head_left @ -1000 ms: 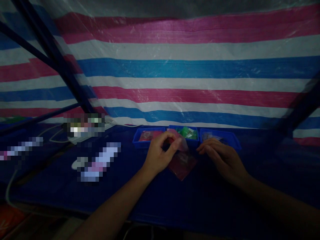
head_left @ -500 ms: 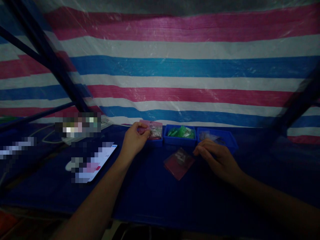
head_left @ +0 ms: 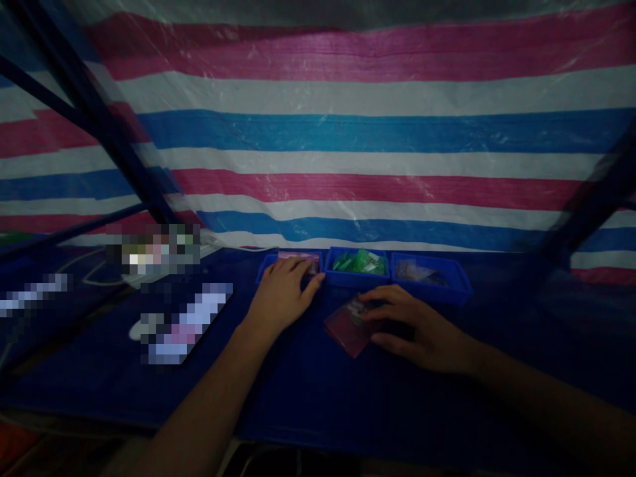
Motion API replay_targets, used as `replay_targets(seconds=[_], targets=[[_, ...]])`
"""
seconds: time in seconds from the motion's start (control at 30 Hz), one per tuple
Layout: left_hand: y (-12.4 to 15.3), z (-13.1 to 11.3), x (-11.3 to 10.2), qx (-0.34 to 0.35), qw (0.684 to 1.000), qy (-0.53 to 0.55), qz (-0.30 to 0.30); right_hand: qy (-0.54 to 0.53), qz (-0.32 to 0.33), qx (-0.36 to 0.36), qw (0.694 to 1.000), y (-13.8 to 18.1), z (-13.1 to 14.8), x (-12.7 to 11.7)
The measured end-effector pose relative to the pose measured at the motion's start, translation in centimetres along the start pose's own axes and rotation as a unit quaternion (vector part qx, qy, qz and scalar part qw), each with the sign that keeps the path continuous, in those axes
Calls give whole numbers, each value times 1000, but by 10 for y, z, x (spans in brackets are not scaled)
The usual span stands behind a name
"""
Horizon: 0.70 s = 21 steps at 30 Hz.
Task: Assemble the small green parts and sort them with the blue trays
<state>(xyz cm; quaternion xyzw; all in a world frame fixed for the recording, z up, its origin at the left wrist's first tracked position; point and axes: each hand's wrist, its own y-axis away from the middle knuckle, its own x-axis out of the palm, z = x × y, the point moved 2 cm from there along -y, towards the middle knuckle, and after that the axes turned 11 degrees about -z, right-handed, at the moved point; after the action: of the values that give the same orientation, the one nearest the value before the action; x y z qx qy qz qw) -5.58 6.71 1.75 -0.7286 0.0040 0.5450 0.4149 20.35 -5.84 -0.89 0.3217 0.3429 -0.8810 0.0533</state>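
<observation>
My left hand (head_left: 281, 295) lies with its fingers apart over the left blue bin (head_left: 261, 268), partly hiding a pink packet (head_left: 298, 254) in it. My right hand (head_left: 417, 328) is beside a flat, see-through reddish plastic bag (head_left: 350, 338) on the table. Its fingers reach over the bag's right part, apart from the thumb, and seem to touch it. Green packets (head_left: 362, 261) fill the middle blue bin (head_left: 332, 277). In the right blue bin (head_left: 454, 275) are clear plastic bags (head_left: 420, 270).
The blue table (head_left: 298, 391) meets a striped plastic sheet (head_left: 358, 132) at the back. Left of my arm lie a blurred-out phone-like slab (head_left: 191, 324) and a pale rounded object (head_left: 144, 326). Cables (head_left: 94, 262) run farther back, and blue metal bars (head_left: 106, 132) slant at left.
My left hand has let go of the pink packet, now lower in the left bin, and spread its fingers. My right hand has opened and moved left onto the reddish bag.
</observation>
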Motion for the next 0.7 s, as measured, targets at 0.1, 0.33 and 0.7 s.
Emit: replay_targets(seconds=[0.1, 0.33, 0.7], targets=[[7, -12, 6, -11, 999, -40, 28, 0, 50, -12, 999, 3, -2, 5], [8, -8, 4, -21, 995, -69, 74, 19, 74, -1, 997, 4, -10, 6], [8, -8, -4, -29, 994, -85, 61, 13, 66, 9, 998, 3, -16, 5]])
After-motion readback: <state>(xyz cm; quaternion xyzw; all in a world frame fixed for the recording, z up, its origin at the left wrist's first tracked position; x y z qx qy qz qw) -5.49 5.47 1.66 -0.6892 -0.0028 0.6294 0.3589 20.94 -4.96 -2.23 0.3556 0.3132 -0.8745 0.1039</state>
